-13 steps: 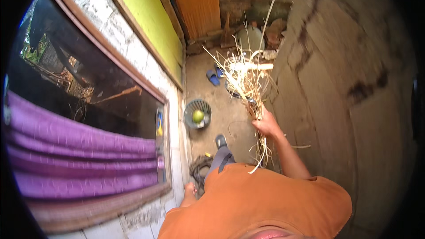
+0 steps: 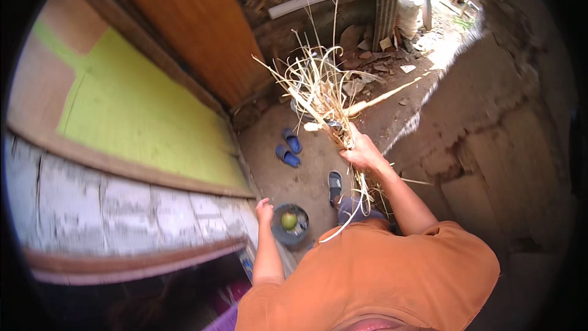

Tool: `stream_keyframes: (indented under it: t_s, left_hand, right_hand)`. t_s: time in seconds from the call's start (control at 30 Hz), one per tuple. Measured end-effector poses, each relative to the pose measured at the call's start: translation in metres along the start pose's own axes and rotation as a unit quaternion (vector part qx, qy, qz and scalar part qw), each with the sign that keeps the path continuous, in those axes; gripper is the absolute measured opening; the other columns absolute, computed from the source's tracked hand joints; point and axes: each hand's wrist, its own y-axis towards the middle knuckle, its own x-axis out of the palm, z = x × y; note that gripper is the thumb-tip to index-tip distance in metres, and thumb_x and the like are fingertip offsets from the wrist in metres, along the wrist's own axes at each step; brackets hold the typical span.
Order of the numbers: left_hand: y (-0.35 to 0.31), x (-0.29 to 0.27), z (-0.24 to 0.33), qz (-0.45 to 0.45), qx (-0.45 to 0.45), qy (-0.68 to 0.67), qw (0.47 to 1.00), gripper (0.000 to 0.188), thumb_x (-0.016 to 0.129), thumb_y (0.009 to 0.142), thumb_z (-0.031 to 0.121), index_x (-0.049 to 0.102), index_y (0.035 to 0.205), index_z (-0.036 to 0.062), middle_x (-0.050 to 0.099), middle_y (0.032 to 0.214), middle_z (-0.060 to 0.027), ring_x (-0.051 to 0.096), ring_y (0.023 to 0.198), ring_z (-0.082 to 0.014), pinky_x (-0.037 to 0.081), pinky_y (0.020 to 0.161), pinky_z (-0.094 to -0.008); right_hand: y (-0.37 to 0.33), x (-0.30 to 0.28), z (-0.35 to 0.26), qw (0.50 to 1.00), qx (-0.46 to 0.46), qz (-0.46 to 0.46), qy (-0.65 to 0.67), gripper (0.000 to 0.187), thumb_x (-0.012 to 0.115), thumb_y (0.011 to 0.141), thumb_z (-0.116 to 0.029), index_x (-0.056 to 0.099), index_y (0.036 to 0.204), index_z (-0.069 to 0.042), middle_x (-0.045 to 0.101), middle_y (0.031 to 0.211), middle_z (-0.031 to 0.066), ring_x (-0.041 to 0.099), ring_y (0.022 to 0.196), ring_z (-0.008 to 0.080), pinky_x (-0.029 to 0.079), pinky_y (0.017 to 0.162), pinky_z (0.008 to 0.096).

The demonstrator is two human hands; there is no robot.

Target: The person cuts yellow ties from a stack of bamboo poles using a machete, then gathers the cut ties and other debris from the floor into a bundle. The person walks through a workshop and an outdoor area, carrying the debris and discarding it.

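Dirt yard below: my right hand (image 2: pixel 362 152) is clenched around the straw bundle (image 2: pixel 318 89), carrying it; left hand (image 2: pixel 264 211) loose, empty; next I'd need a steady set-down

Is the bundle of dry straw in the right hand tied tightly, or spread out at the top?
Spread out. The straw bundle fans apart above the right hand, which grips its lower part.

The single view sits on the person's head and looks steeply down past an orange-shirted chest onto the dirt floor (image 2: pixel 309 165) of a narrow passage. It is close to the raised right hand (image 2: pixel 361 150), farther from the ground. Fisheye bending curves the wall (image 2: pixel 122 202) at left; the dark rim probably hides more.
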Motion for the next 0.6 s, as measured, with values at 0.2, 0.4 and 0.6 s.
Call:
stream_keyframes:
  t_s: [0.2, 0.4, 0.6]
  left_hand:
    - [0.126, 0.039, 0.036, -0.019, -0.097, 0.007, 0.995, 0.032, 0.039, 0.09, 0.002, 0.052, 0.119, 0.0059, 0.06, 0.069, -0.0073, 0.05, 0.05, -0.0129, 0.038, 0.041, -0.0273]
    - [0.211, 0.034, 0.049, -0.12, -0.228, 0.208, 0.943, 0.032, 0.041, 0.09, 0.006, 0.061, 0.116, 0.0075, 0.064, 0.078, -0.0088, 0.058, 0.057, -0.0174, 0.047, 0.05, -0.0316]
    - [0.348, 0.102, 0.191, -0.152, -0.211, 0.277, 0.925, 0.022, 0.044, 0.087, 0.008, 0.063, 0.096, 0.0079, 0.06, 0.066, -0.0071, 0.059, 0.055, -0.0179, 0.046, 0.047, -0.033]
  right_hand:
    - [0.159, -0.033, 0.014, 0.996, 0.0, 0.084, 0.016, 0.081, 0.067, 0.071, -0.018, 0.029, 0.141, -0.002, 0.06, 0.107, 0.0329, 0.059, 0.103, 0.0458, 0.047, 0.089, 0.0472]
    - [0.256, -0.103, 0.031, 0.965, 0.097, 0.236, 0.06, 0.09, 0.068, 0.07, -0.024, 0.025, 0.143, 0.005, 0.06, 0.107, 0.0344, 0.059, 0.104, 0.0463, 0.047, 0.091, 0.0447]
    - [0.318, -0.173, 0.09, 0.913, 0.23, 0.337, 0.028, 0.089, 0.067, 0.071, -0.024, 0.024, 0.146, 0.001, 0.061, 0.109, 0.0329, 0.06, 0.105, 0.0452, 0.047, 0.093, 0.0449]
